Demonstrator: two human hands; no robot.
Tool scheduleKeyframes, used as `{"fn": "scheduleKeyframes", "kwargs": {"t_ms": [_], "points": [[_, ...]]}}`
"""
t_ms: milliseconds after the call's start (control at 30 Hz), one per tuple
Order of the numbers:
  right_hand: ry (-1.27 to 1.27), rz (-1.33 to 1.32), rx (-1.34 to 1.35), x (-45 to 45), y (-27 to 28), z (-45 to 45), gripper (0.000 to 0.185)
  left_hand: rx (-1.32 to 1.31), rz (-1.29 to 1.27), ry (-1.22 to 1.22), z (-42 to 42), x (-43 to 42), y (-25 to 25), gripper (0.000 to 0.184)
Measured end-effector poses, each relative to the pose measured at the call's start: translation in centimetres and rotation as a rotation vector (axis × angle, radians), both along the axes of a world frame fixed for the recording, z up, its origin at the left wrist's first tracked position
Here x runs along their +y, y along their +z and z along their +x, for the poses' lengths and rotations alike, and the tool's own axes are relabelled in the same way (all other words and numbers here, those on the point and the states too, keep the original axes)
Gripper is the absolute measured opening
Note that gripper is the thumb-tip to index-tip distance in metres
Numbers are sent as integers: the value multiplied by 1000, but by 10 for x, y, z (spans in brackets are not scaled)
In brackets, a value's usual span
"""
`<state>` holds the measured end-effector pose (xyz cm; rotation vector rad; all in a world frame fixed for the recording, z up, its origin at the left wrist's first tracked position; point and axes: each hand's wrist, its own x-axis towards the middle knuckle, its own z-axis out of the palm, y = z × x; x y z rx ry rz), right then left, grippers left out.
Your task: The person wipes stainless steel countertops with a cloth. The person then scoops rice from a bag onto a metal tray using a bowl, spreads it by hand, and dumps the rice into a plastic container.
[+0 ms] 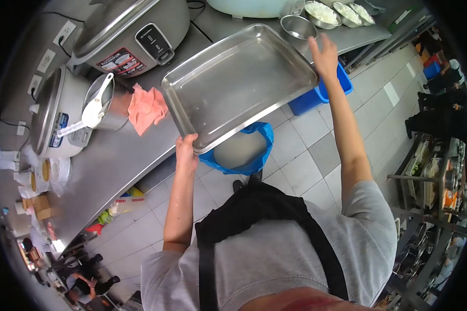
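Note:
A large, shallow metal tray (233, 83) is tilted across the counter's edge. My left hand (186, 153) grips its near-left corner, with the thumb on the rim. By the tray's right corner, my right hand (325, 58) has its fingers stretched out and apart, reaching beside a small round metal bowl (298, 31). Whether its palm touches the tray's rim, I cannot tell. Below the tray stands a container lined with a blue bag (269, 147), with pale, cloudy contents. A crumpled pink cloth (146, 109) lies left of the tray.
Two large cookers (135, 39) (62, 111) stand along the counter (124, 153). White paddles (93, 111) rest on a metal container. Several bowls of white food (324, 15) sit at the back right. A blue bin (306, 103) is under the tray's right side; shelving (425, 179) is at right.

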<state>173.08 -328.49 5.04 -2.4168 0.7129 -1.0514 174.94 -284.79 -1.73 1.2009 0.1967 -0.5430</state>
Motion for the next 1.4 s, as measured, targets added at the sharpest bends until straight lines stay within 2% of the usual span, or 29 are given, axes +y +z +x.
{"fn": "scheduleKeyframes", "kwargs": {"t_ms": [67, 100, 167, 200, 233, 300, 333, 400, 433, 467, 500, 567, 600, 667, 733, 767, 800, 867, 900, 933, 967, 1033, 1067, 1133, 1200, 1267, 1333, 1367, 1400], "points": [[-294, 174, 93, -27, -12, 23, 83, -14, 9, 90, 4, -6, -3, 34], [-296, 193, 93, -31, -14, 30, 83, -18, 28, 87, 4, -10, 0, 34], [-263, 750, 80, -40, -19, 43, 77, -34, 27, 128, 6, -15, 5, 41], [-160, 953, -74, -51, -32, 54, 56, -61, -21, 90, 11, -15, 1, 47], [-167, 966, -73, -67, -41, 63, 56, -59, -8, 84, 16, -14, -4, 47], [59, 1310, -135, -74, -46, 64, 31, -96, -99, 7, 15, -23, 12, 51], [88, 1317, -101, -75, -43, 56, 15, -76, -79, -5, 17, -22, 20, 51], [120, 1318, -281, -77, -54, 31, 12, -31, 161, -283, 20, -16, 38, 50], [155, 1319, -254, -127, -95, 20, 10, -71, 309, -366, 23, -10, 45, 45], [108, 1330, -400, -84, -77, -10, 26, -117, 426, -400, 26, 0, 52, 44], [177, 1318, -430, -78, -81, -37, 18, -173, 533, -441, 32, 9, 54, 44], [316, 1457, -480, -93, -134, -115, 28, -403, 748, -518, 54, 38, 55, 55], [265, 1459, -497, -69, -139, -140, 28, -398, 748, -567, 63, 51, 47, 55], [293, 1540, -312, -4, -136, -193, 11, -997, 744, -517, 82, 73, 30, 64], [361, 1679, -228, 60, -162, -222, 21, -1164, 742, -631, 93, 78, 24, 70], [171, 1662, -46, 99, -167, -214, 24, -1323, 752, -703, 95, 80, 21, 76], [119, 1745, 98, 127, -185, -203, 26, -1246, 778, -765, 96, 85, 16, 84], [275, 1629, 548, 184, -198, -158, 27, -1352, 795, -823, 96, 86, 9, 86], [483, 1499, 674, 203, -233, -140, 29, -1446, 828, -851, 97, 86, 5, 89], [314, 1521, 788, 229, -239, -113, 50, -1426, 810, -831, 99, 89, -3, 95], [317, 1442, 908, 244, -265, -92, 58, -1446, 795, -869, 99, 88, 0, 95], [227, 1027, 1170, 260, -298, -59, 56, -1522, 775, -869, 94, 83, 2, 102], [210, 1051, 1154, 256, -314, -55, 56, -1469, 787, -871, 94, 86, -2, 104], [-420, 1026, 926, 253, -354, -45, 52, -1475, 828, -877, 99, 98, -9, 108], [-556, 130, 606, 239, -523, -42, 43, -1564, 853, -839, 104, 105, -15, 111], [-541, 431, 775, 231, -503, -54, 37, -1626, 893, -814, 100, 101, -14, 111], [-715, 205, 745, 271, -560, -57, 40, -1583, 848, -782, 97, 100, -19, 107], [-761, 33, 805, 293, -561, -54, 43, -1499, 774, -738, 98, 104, -24, 104], [-738, 62, 807, 325, -561, -43, 43, -1494, 810, -753, 105, 124, -20, 104]]}}
